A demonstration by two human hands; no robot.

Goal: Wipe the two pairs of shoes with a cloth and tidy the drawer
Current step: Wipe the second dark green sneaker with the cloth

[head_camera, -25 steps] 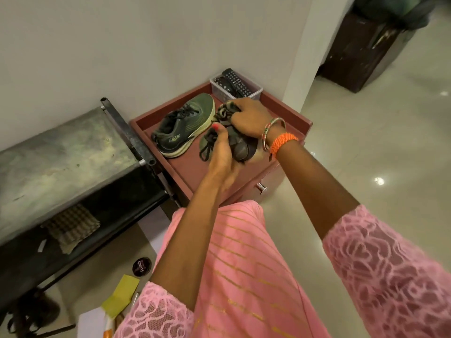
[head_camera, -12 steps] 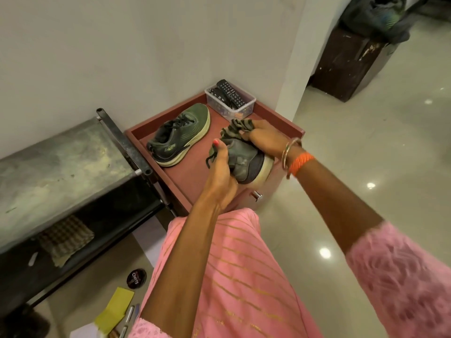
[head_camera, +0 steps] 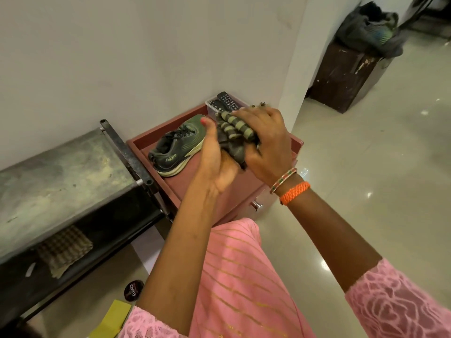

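Observation:
A dark green sneaker (head_camera: pixel 175 147) lies on its sole in the reddish open drawer (head_camera: pixel 136 143). Above the drawer, my left hand (head_camera: pixel 214 157) grips a second dark grey shoe (head_camera: pixel 235 153), which is mostly hidden between my hands. My right hand (head_camera: pixel 266 140) holds a green-and-black striped cloth (head_camera: pixel 234 125) bunched against the top of that shoe. Both hands are close together over the drawer's right half. No other shoes are visible.
A clear box of remote controls (head_camera: pixel 227 102) sits in the drawer's back corner by the wall. A metal rack (head_camera: pixel 61 162) stands to the left, with a checked cloth (head_camera: pixel 66 247) on its lower shelf. A polish tin (head_camera: pixel 133 290) lies on the floor. A dark wooden stand (head_camera: pixel 346 71) is far right.
Both hands have lifted the grey shoe higher above the drawer. The right hand has slid the striped cloth up over the shoe, which is now mostly covered.

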